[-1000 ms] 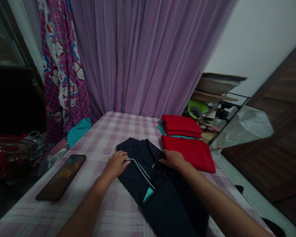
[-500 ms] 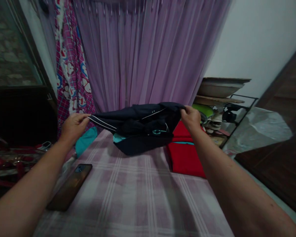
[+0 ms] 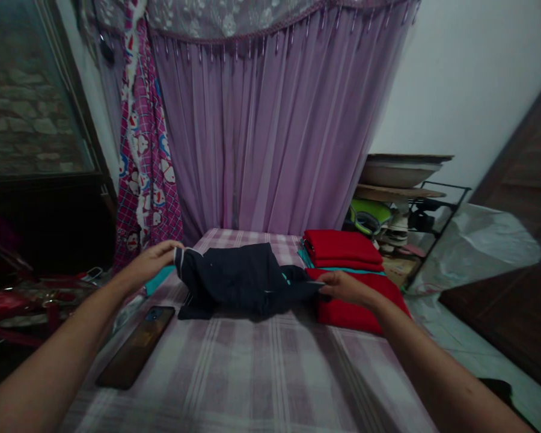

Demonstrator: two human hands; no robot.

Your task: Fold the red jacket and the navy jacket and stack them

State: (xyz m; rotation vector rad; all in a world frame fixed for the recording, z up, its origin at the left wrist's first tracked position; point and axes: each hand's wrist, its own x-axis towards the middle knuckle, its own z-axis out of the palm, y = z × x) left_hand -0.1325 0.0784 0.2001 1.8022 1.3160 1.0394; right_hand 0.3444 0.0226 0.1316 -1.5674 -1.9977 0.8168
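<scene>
A dark navy garment with white piping and a small teal mark spreads between my two hands, low over the checked cloth. My left hand pinches its piped edge at the left end. At the opposite end, my right hand grips another edge between thumb and fingers. Right behind that hand lie red folded cloths, with a teal layer showing between them. The garment's exact kind is unclear, as it is bunched and partly folded over.
A phone lies face down on the left of the checked cloth. Purple curtains hang behind. To the right stands a rack with basins and shoes, and a clear plastic bag. A red bicycle-like frame is at left.
Both hands have lowered the navy garment from a stretched, raised position down towards the checked cloth. The view has tilted up a little, showing more curtain.
</scene>
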